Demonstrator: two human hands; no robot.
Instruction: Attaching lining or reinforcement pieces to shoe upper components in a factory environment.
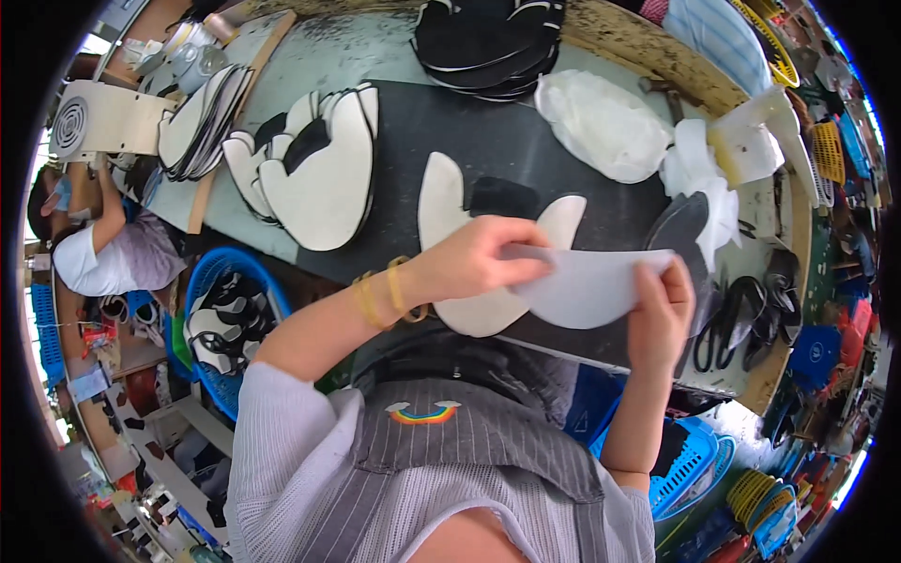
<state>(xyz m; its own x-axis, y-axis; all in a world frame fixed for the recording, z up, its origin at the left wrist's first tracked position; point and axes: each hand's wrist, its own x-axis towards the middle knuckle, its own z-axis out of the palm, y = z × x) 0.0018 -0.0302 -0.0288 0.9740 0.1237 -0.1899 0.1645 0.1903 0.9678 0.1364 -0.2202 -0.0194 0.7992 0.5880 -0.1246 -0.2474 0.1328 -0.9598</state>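
Observation:
Between my hands, above the table (399, 122), a thin white rounded sheet (591, 289) is stretched out. My left hand (493, 253) pinches its left end, where a greyish edge shows by the fingers. My right hand (664, 305) has thumb and fingers closed on the opposite end. Under my left hand lies a U-shaped shoe upper piece (439, 188), white side up, with a dark patch in its notch; my hand and the sheet cover part of it. Just right of the sheet is a dark grey rounded piece (680, 235).
White-faced upper pieces (324, 197) are piled to the left, black ones (488, 47) at the back. White thin sheets (605, 122) lie back right; scissors (727, 324) lie right. A blue basket (225, 375) stands below left. Another person (122, 253) works at far left.

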